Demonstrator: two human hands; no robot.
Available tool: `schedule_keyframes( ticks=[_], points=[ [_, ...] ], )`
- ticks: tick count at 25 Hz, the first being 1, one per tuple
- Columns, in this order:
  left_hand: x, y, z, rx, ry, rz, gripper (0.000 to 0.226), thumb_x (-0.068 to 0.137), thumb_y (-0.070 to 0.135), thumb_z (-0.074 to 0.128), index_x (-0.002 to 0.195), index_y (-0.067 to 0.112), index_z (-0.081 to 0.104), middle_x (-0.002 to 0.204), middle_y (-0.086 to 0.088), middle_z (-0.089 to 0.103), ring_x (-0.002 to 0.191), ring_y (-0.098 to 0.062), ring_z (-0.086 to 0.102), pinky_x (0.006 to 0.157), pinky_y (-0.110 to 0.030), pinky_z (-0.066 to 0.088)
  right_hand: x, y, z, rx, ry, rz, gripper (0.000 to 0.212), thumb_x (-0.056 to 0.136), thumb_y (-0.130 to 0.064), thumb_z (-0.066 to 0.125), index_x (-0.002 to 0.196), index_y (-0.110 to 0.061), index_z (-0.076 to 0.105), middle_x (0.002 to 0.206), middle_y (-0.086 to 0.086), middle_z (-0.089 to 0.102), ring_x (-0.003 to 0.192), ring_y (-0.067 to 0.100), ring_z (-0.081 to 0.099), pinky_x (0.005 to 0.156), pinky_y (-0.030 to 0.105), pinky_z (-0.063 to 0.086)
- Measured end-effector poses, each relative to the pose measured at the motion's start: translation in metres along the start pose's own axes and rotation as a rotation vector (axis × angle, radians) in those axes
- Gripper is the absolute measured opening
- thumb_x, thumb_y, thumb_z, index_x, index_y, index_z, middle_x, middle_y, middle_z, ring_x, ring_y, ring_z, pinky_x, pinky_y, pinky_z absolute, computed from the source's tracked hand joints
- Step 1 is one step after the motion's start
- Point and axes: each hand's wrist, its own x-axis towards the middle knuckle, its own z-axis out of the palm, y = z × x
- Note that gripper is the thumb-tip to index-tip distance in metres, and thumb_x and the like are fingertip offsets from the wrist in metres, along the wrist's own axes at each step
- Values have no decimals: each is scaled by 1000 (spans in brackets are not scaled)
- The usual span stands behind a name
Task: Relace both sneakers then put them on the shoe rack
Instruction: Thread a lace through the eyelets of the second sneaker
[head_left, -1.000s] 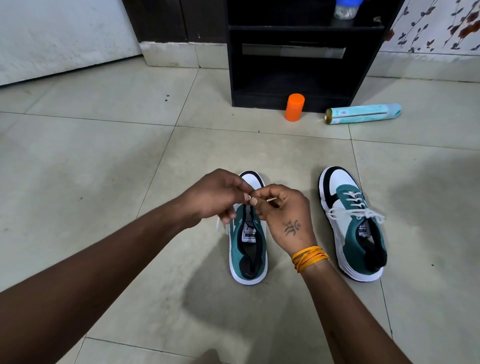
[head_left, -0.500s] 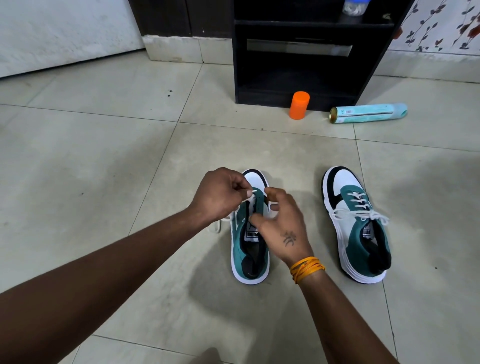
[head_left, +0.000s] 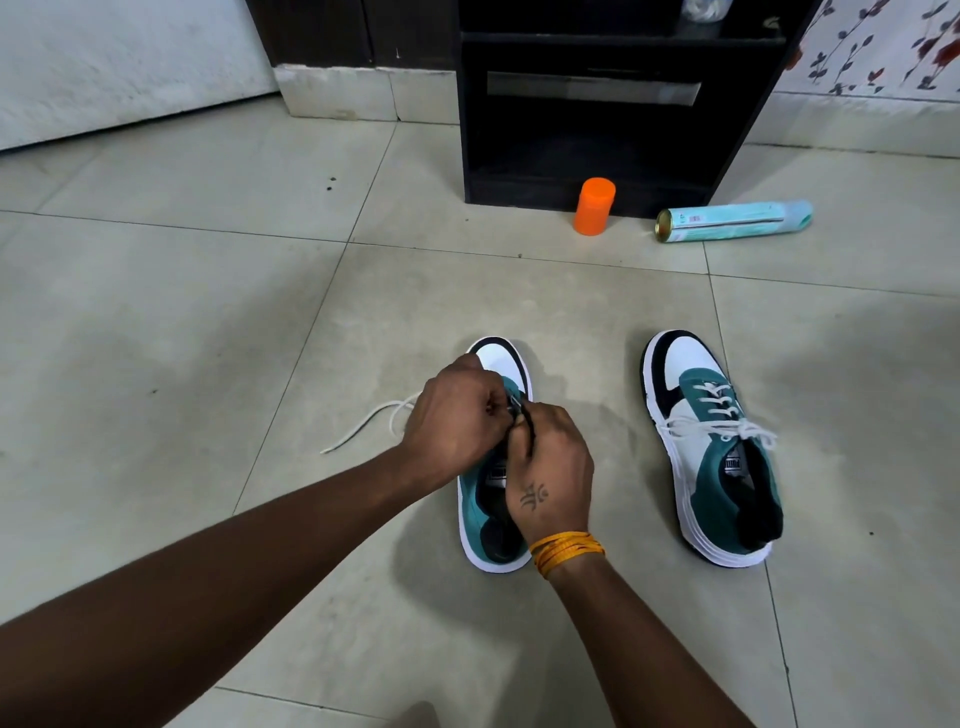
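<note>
Head view: the lace holes of the near sneaker (head_left: 493, 525) at 6 o'clock are hidden under both hands, so what the fingertips pinch there is hard to make out. The left hand (head_left: 457, 421) is curled tight over the shoe's front, and a white lace (head_left: 363, 428) trails out from beneath it toward 9 o'clock. The right hand (head_left: 550, 467) is also curled, fingertips meeting the left's. The other sneaker (head_left: 722, 457), already laced, stands well apart at 3 o'clock. The black shoe rack (head_left: 587, 171) stands at 12 o'clock, its top cut off.
</note>
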Motion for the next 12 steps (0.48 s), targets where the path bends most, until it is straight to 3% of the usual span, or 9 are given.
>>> schedule_keyframes(
  ticks=[6, 12],
  points=[
    [9, -11, 15, -169, 74, -134, 12, 80, 13, 72, 73, 22, 74, 80, 9, 61, 74, -13, 62, 70, -28, 50, -2, 2, 2, 79, 42, -19, 27, 97, -19, 43, 95, -8, 67, 91, 5, 65, 83, 25, 60, 74, 35, 47],
    [9, -7, 16, -345, 96, -261, 15, 83, 9, 77, 75, 21, 78, 78, 12, 69, 73, -1, 64, 75, -23, 51, 1, 5, 3, 120, 19, -37, 28, 95, -25, 44, 90, -11, 68, 90, 1, 64, 83, 19, 59, 73, 38, 50]
  ],
)
